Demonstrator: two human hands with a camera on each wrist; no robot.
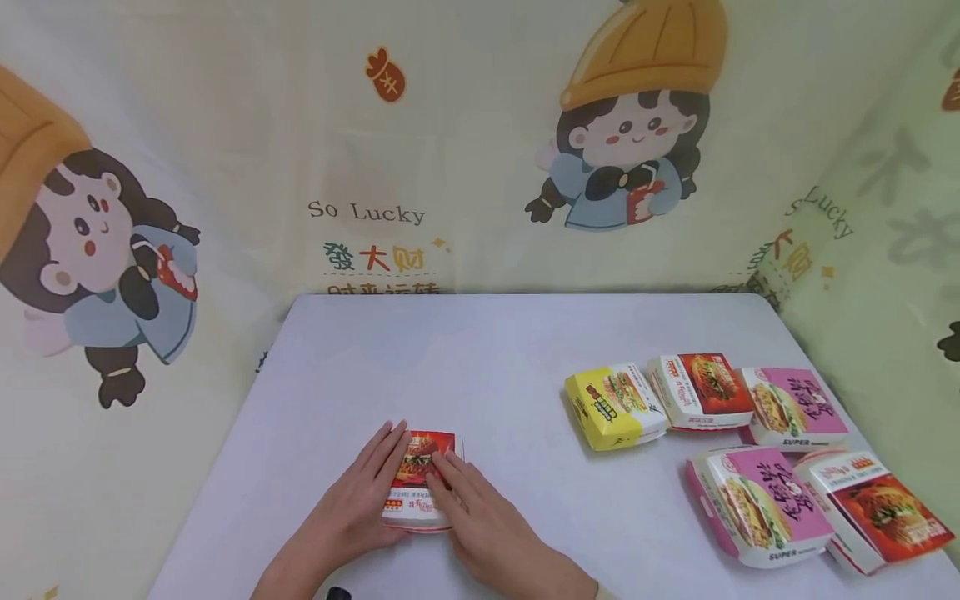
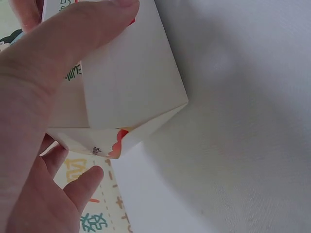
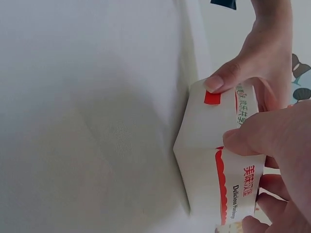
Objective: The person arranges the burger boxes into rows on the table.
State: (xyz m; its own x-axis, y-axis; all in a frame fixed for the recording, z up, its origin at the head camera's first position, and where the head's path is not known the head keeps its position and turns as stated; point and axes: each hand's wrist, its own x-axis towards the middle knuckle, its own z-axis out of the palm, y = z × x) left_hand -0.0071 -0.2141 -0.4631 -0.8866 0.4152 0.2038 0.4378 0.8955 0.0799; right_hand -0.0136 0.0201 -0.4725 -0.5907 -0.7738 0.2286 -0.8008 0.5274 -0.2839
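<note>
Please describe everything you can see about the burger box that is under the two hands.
The burger box is a small white cardboard carton with a red lid that shows a burger photo, red wavy trim and printed text on its sides. It is closed and lies flat near the front of the white table. The left hand and right hand press on its lid, thumbs against its sides.

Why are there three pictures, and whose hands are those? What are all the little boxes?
They are a person's two bare hands, with no machine at all. The big picture comes from a camera on the person's head, looking down at a white table. The other two come from small cameras on each wrist, so they see everything very close up. The left hand and the right hand rest on a red-and-white burger box, with thumbs pressed against its sides. The same box fills the wrist pictures. Five more burger boxes lie on the right side of the table: one yellow, two pink, two red.
</note>
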